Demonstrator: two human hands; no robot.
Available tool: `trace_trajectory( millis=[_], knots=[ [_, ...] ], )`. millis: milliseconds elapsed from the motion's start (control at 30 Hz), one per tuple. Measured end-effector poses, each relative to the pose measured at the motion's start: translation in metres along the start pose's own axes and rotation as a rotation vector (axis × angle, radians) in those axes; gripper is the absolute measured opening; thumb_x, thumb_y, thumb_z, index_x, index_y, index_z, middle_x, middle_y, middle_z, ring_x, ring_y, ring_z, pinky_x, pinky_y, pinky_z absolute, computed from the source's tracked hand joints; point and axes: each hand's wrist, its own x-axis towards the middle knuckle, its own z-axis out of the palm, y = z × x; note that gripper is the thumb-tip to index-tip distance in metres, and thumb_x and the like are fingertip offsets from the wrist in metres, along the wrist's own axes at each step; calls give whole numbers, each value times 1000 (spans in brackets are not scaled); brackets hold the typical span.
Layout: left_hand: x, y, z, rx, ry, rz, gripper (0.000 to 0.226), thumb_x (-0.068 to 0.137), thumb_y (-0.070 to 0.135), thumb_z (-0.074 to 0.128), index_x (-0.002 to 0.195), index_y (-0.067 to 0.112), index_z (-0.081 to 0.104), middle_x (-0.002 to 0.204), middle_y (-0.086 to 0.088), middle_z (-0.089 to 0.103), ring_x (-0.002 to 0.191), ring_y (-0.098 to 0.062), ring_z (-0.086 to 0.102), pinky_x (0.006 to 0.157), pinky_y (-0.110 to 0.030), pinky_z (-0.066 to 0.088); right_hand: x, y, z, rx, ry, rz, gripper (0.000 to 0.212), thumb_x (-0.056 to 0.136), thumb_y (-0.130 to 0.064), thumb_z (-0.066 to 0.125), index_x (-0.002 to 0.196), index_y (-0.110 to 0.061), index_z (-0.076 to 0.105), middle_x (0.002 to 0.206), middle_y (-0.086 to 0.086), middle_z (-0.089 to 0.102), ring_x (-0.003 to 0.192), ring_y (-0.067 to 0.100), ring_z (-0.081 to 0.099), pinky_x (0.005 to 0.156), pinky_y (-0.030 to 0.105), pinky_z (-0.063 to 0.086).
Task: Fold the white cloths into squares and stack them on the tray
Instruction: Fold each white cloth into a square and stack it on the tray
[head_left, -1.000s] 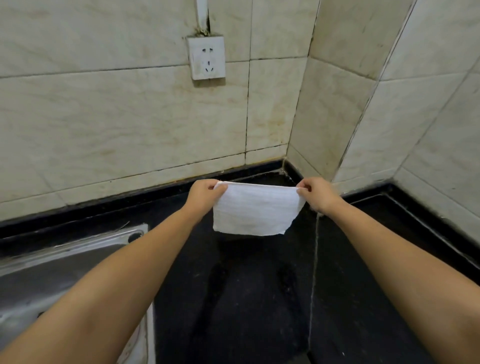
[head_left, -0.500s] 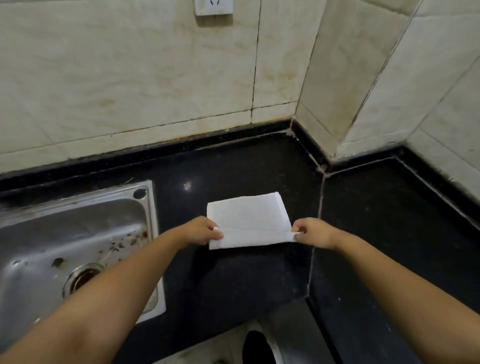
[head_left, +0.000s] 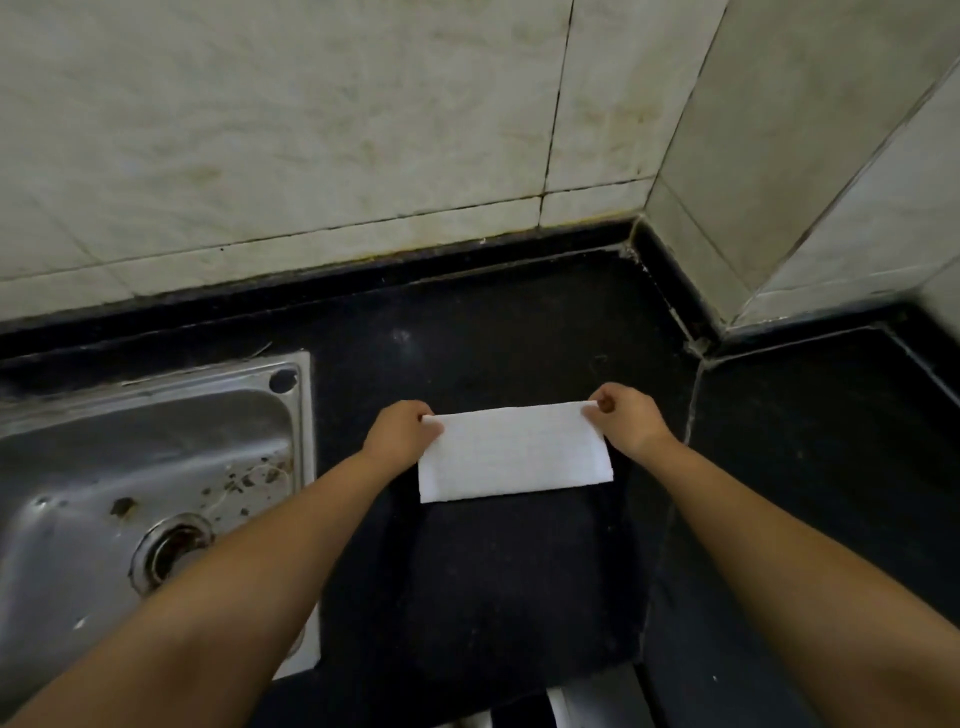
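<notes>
Since half a second ago, both hands have gone from the near edge of the white cloth (head_left: 514, 452) to its far edge, and the flat sheet with a narrow turned-up strip is now a shorter, wider band doubled over on itself. A full second ago the same cloth hung in the air in front of the wall; now it lies on the black bench (head_left: 498, 338), just right of the steel sink (head_left: 156, 467).

At the far left corner of the cloth, the left hand (head_left: 397, 431) has its grip clamped, thumb and fingers pinching the edge. On the far right corner the right hand (head_left: 626, 415) is closed the same way, fingers curled round the edge. How many layers each pinch takes in cannot be made out, since the knuckles cover the corners. Rounded at its right end, the near edge of the cloth looks like a fold; the layers underneath are hidden.

Left of the cloth, the sink is cut off by the frame edge, its drain (head_left: 171, 551) partly covered by the left forearm; dark specks lie in the basin, too small to identify. Beyond the cloth the tiled wall (head_left: 311, 130) rises from the bench, turning a corner to the right of it. No tray comes into view. At the bottom edge, below the bench front, pale shapes are too cropped to name.
</notes>
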Motion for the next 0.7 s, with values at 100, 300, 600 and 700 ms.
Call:
trace_trajectory(
  millis=[100,300,600,700],
  knots=[
    [12,-2,8,124,45,-22,18,89,17,50,84,8,65,98,-10,57,87,-24,57,73,-34,47,17,1,8,-103,9,11,9,91,-21,54,84,-17,56,86,3,55,80,20,54,75,35,47],
    [15,-1,18,297,63,49,20,91,12,47,108,9,58,115,-9,51,111,-26,47,89,-36,41,24,7,23,-331,98,-75,20,91,-23,54,110,-14,55,111,8,56,105,27,54,90,39,43],
    [0,-7,10,232,-156,-25,12,88,18,58,97,13,61,106,-9,61,89,-20,57,70,-29,44,-54,-47,67,-429,-122,-576,24,93,-17,45,111,-14,60,113,6,55,107,26,51,88,38,38],
    [-11,-10,7,49,-128,-77,7,88,20,61,86,14,57,90,-4,59,81,-17,53,59,-24,38,-92,-58,102,-394,-192,-701,25,94,-26,48,112,-14,60,112,6,57,104,25,52,87,36,37]
  ],
)
